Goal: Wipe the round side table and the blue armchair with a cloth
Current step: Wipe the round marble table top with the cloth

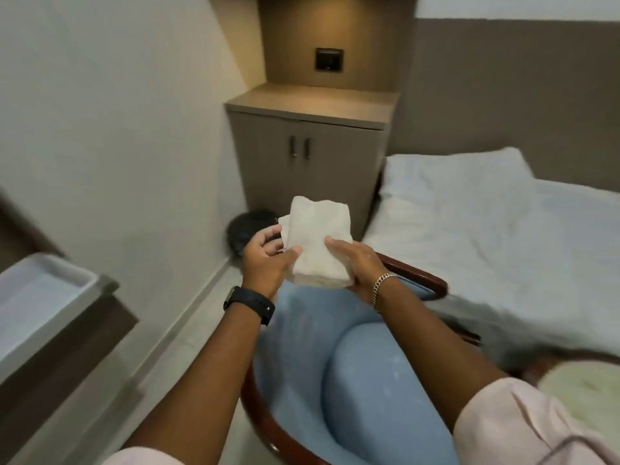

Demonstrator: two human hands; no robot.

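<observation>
Left hand, watch on wrist, grasps the cloth at its 8 o'clock edge, thumb on the front face, fingers curled behind. The cloth is a white terry square folded into a thick pad, held in the air above the back of the blue armchair, roughly centre frame. Judged light, soft, floppy and non-slip; it will sag or unfold if pinched at one corner, so the best hold is flat across the folded stack, palm behind and thumb in front. Long axis runs about 11 to 5 o'clock, the top end leaning away toward the cabinet at 12. Right hand, bracelet on wrist, clasps the 5 o'clock corner, thumb on top. Round side table sits at 4 o'clock, partly cut off, well apart from the cloth. Bed at 3.
</observation>
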